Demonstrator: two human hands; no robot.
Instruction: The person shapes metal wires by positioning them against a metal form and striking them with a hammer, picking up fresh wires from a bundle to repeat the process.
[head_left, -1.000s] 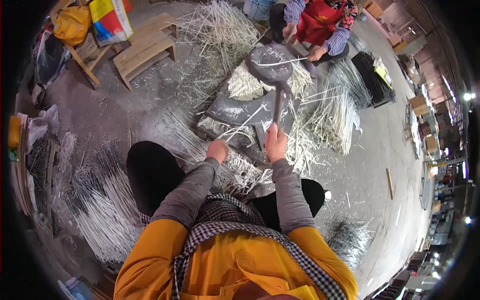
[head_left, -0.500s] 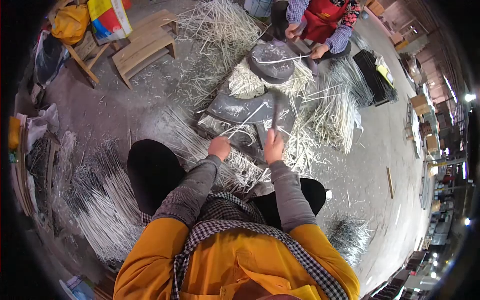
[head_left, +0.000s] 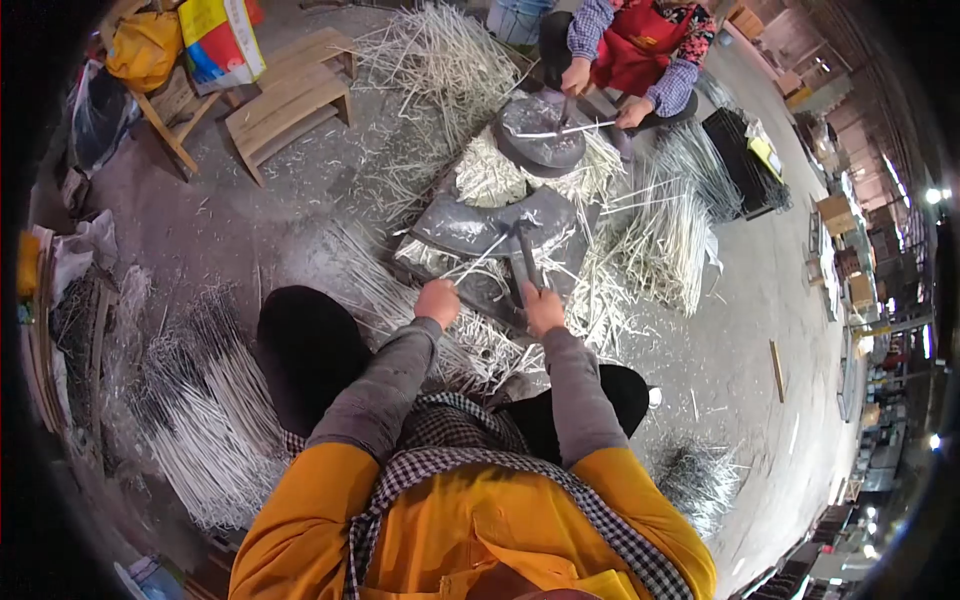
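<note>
My left hand (head_left: pixel 437 302) is closed on a thin pale rod (head_left: pixel 482 258), whose far end lies on a curved dark metal block (head_left: pixel 470 226). My right hand (head_left: pixel 543 309) grips the handle of a hammer (head_left: pixel 526 250). The hammer's head is down on the block at the rod's far end. Behind it stands a round dark block (head_left: pixel 541 150), where a co-worker's hand (head_left: pixel 634 112) holds another pale rod and the other hand (head_left: pixel 577 76) holds a tool. White flakes and scraps lie around both blocks.
Bundles of pale rods (head_left: pixel 665 235) lie right of the blocks, with more (head_left: pixel 215 425) at the left and a heap (head_left: pixel 440 65) at the back. A wooden bench (head_left: pixel 285 105), a dark crate (head_left: pixel 737 160) and a small bundle (head_left: pixel 698 485) are on the floor.
The hammer has come down from its raised position over the round block onto the curved block. My left hand has hardly moved. The co-worker's tool is now down at their rod.
</note>
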